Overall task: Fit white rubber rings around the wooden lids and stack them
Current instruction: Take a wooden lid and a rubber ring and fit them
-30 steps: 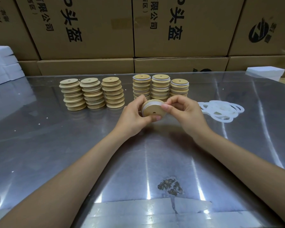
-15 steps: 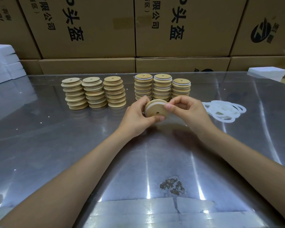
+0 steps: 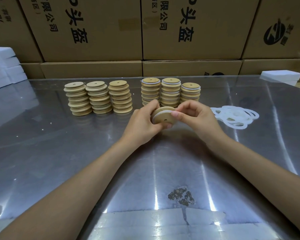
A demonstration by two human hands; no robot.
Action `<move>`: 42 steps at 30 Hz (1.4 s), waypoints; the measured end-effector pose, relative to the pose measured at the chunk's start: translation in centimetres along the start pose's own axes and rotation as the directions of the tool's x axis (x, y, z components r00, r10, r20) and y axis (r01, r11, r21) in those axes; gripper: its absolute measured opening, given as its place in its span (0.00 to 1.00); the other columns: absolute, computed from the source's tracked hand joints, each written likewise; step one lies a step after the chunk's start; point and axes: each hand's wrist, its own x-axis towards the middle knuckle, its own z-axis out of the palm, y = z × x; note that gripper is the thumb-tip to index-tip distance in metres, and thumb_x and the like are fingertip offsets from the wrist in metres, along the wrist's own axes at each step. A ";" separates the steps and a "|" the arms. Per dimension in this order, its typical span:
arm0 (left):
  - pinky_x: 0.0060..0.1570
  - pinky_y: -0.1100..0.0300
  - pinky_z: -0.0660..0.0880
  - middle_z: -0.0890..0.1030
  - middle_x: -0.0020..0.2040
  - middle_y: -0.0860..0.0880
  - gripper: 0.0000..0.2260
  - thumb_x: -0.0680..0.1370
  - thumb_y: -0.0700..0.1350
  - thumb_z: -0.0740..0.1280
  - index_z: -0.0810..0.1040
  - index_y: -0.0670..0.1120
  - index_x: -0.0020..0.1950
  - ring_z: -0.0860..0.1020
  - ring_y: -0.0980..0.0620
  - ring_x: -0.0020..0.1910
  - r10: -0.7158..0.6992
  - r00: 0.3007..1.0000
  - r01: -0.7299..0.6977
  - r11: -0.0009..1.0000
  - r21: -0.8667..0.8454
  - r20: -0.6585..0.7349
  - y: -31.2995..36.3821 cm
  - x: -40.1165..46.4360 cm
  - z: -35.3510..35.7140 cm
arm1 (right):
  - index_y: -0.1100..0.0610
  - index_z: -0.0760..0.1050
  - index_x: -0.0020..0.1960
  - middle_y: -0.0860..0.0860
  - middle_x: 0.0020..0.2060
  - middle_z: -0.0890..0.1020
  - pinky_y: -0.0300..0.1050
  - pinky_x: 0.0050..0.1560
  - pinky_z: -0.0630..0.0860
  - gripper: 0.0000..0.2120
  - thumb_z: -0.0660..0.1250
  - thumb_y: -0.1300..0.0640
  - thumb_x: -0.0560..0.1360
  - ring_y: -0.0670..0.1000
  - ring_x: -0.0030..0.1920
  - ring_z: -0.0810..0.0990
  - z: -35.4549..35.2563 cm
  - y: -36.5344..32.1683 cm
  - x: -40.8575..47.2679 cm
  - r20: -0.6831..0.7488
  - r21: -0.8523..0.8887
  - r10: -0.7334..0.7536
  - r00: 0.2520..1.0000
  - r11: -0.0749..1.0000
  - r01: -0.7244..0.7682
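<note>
Wooden round lid [image 3: 163,118], light and stiff, is gripped at its rim by the left hand [image 3: 142,123]; stretchy white rubber ring [image 3: 158,113] is pinched beside it by the right hand [image 3: 196,118].

Round pale wooden lid with a small centre hole [image 3: 163,118] is being held tilted on edge above the tabletop, flat face toward camera, just in front of the ringed stacks. Thin white rubber ring [image 3: 158,113] is sitting around its rim groove, showing along the upper left edge. Three stacks of bare wooden lids [image 3: 97,97] are standing side by side at left. Three stacks of lids with white rings fitted [image 3: 170,92] are standing just right of them, rightmost one shorter. Loose pile of flat white rubber rings [image 3: 235,116] is lying overlapped at right, apart from the stacks.
</note>
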 end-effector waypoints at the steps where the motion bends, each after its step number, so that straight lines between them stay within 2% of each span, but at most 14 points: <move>1: 0.32 0.53 0.68 0.72 0.30 0.54 0.18 0.64 0.47 0.79 0.69 0.46 0.39 0.69 0.52 0.32 -0.002 1.000 0.002 1.000 0.008 0.000 0.0 0.0 0.0 | 0.56 0.75 0.40 0.50 0.37 0.82 0.34 0.45 0.76 0.07 0.72 0.64 0.71 0.43 0.39 0.80 0.0 0.0 0.0 -0.003 0.003 0.013 1.000 1.000 -0.013; 4: 0.31 0.55 0.69 0.74 0.31 0.54 0.19 0.62 0.50 0.78 0.67 0.48 0.37 0.70 0.55 0.31 -0.063 0.998 0.063 0.997 -0.052 0.000 0.2 -0.1 0.1 | 0.54 0.75 0.41 0.49 0.37 0.82 0.36 0.46 0.76 0.05 0.70 0.62 0.72 0.42 0.39 0.80 0.0 -0.1 0.1 -0.025 0.034 0.075 0.997 0.997 -0.074; 7: 0.44 0.45 0.77 0.81 0.41 0.42 0.18 0.64 0.45 0.79 0.71 0.42 0.42 0.77 0.50 0.39 -0.156 0.987 0.159 0.961 -0.224 0.031 0.5 -0.1 0.4 | 0.51 0.76 0.44 0.44 0.37 0.83 0.39 0.47 0.76 0.03 0.66 0.55 0.77 0.42 0.41 0.82 -0.2 0.0 0.2 -0.034 0.088 0.197 0.980 0.977 -0.193; 9: 0.49 0.41 0.79 0.81 0.45 0.40 0.16 0.67 0.41 0.78 0.73 0.41 0.46 0.79 0.48 0.44 -0.232 0.971 0.235 0.906 -0.351 0.051 0.7 -0.1 0.5 | 0.50 0.77 0.46 0.44 0.40 0.84 0.40 0.47 0.78 0.02 0.65 0.54 0.77 0.43 0.45 0.83 -0.3 0.1 0.1 -0.036 0.070 0.222 0.974 0.973 -0.219; 13: 0.37 0.60 0.80 0.81 0.45 0.45 0.16 0.69 0.40 0.76 0.72 0.43 0.50 0.81 0.50 0.44 -0.316 0.947 0.304 0.832 -0.465 0.053 0.9 -0.1 0.5 | 0.51 0.78 0.49 0.44 0.40 0.85 0.40 0.46 0.79 0.02 0.66 0.56 0.77 0.44 0.46 0.84 -0.2 0.0 -0.1 -0.037 0.052 0.218 0.975 0.975 -0.216; 15: 0.35 0.63 0.79 0.82 0.45 0.45 0.15 0.69 0.40 0.76 0.72 0.43 0.50 0.81 0.51 0.43 -0.323 0.945 0.304 0.821 -0.484 0.045 1.0 -0.1 0.5 | 0.52 0.79 0.48 0.46 0.41 0.85 0.38 0.46 0.79 0.03 0.67 0.57 0.76 0.44 0.45 0.84 -0.1 0.0 -0.1 -0.024 0.028 0.225 0.974 0.974 -0.224; 20: 0.46 0.51 0.81 0.82 0.50 0.40 0.19 0.69 0.41 0.76 0.72 0.41 0.54 0.82 0.45 0.49 -0.309 0.950 0.296 0.849 -0.438 0.044 1.1 -0.2 0.6 | 0.55 0.79 0.46 0.50 0.39 0.85 0.37 0.43 0.78 0.02 0.70 0.57 0.74 0.44 0.41 0.84 -0.2 0.5 0.0 -0.007 -0.023 0.260 0.966 0.965 -0.260; 24: 0.36 0.61 0.80 0.82 0.51 0.41 0.13 0.74 0.42 0.72 0.71 0.45 0.55 0.82 0.50 0.44 -0.325 0.945 0.302 0.826 -0.476 0.034 1.3 0.0 0.8 | 0.54 0.74 0.49 0.49 0.43 0.83 0.36 0.40 0.77 0.10 0.73 0.60 0.71 0.41 0.39 0.82 0.1 0.8 0.0 0.002 -0.089 0.163 0.987 0.983 -0.162; 26: 0.38 0.58 0.80 0.81 0.52 0.42 0.10 0.77 0.44 0.68 0.71 0.46 0.56 0.81 0.50 0.43 -0.380 0.924 0.347 0.787 -0.510 0.042 1.2 0.2 0.8 | 0.51 0.71 0.52 0.47 0.49 0.82 0.38 0.44 0.79 0.18 0.76 0.60 0.68 0.43 0.40 0.82 0.6 1.0 -0.1 0.041 -0.170 0.102 0.994 0.981 -0.094; 29: 0.39 0.58 0.80 0.81 0.50 0.45 0.08 0.79 0.45 0.64 0.71 0.48 0.57 0.82 0.52 0.40 -0.416 0.905 0.396 0.747 -0.534 0.088 1.4 0.2 0.9 | 0.48 0.69 0.54 0.46 0.54 0.80 0.47 0.51 0.79 0.24 0.78 0.57 0.65 0.49 0.44 0.83 0.9 1.4 -0.1 0.029 -0.223 0.103 0.994 0.970 -0.094; 32: 0.34 0.62 0.80 0.80 0.48 0.45 0.09 0.81 0.42 0.61 0.70 0.46 0.61 0.82 0.56 0.34 -0.382 0.907 0.410 0.699 -0.586 0.179 2.0 -0.1 1.4 | 0.45 0.69 0.52 0.42 0.51 0.80 0.48 0.52 0.80 0.24 0.79 0.56 0.64 0.44 0.44 0.83 0.8 1.6 0.0 -0.027 -0.243 0.075 0.997 0.967 -0.080; 34: 0.36 0.61 0.81 0.80 0.46 0.45 0.11 0.82 0.40 0.59 0.69 0.45 0.64 0.82 0.55 0.33 -0.363 0.903 0.424 0.666 -0.614 0.229 2.4 -0.2 1.7 | 0.45 0.69 0.50 0.39 0.48 0.80 0.49 0.52 0.80 0.23 0.78 0.56 0.64 0.43 0.44 0.83 0.7 1.6 0.0 -0.058 -0.260 0.065 0.996 0.962 -0.078; 38: 0.38 0.60 0.80 0.79 0.50 0.42 0.14 0.82 0.40 0.59 0.68 0.41 0.67 0.80 0.50 0.39 -0.377 0.897 0.434 0.652 -0.622 0.231 2.7 -0.2 1.5 | 0.51 0.69 0.54 0.38 0.47 0.80 0.51 0.54 0.79 0.25 0.78 0.52 0.63 0.43 0.46 0.83 0.9 1.6 0.0 -0.073 -0.310 0.082 0.994 0.946 -0.100; 42: 0.41 0.56 0.80 0.79 0.52 0.41 0.16 0.80 0.39 0.63 0.69 0.41 0.67 0.79 0.48 0.45 -0.343 0.914 0.404 0.705 -0.582 0.219 2.9 -0.3 1.7 | 0.52 0.68 0.57 0.44 0.53 0.81 0.53 0.56 0.77 0.27 0.76 0.48 0.64 0.47 0.52 0.82 1.0 1.5 -0.1 -0.059 -0.403 0.068 0.996 0.911 -0.086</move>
